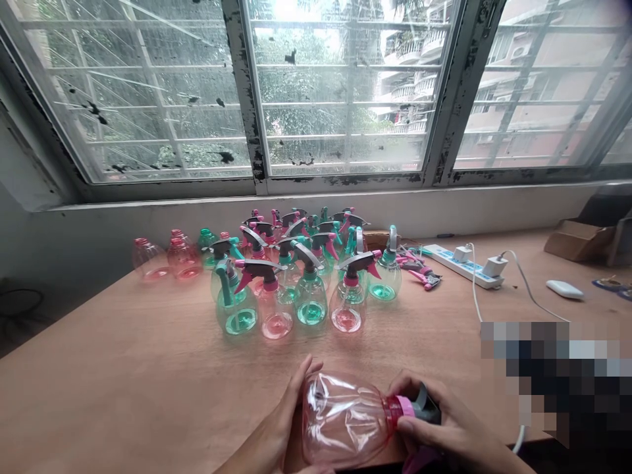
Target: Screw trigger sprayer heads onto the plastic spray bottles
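Right hand [447, 418] pinches the pink collar [405, 406] at the neck of a clear pink bottle [345, 421], thumb on the near side, fingers on the far side; dark grey spray head [428, 408] juts out past the collar, partly within the grip. Left hand [284, 421] cupped about the bottle's base end, fingers along the far side, the lower part cut off by the frame edge. Bottle on its side, neck toward the right hand, at the near edge of the wooden table [123, 388]; cannot tell whether it touches the wood. Beyond, well apart: a dense cluster of upright spray bottles [311, 296], pink and green mixed, heads fitted, triggers pink or teal. Left of the cluster, headless pink bottles [185, 258] and a green one [206, 237]. Right of it, loose spray heads [424, 273] in a heap, then a white power strip [464, 268] with chargers plugged in, a white mouse [565, 289], a cardboard box [577, 240]. Behind all, barred windows [340, 99], frame paint flaking.
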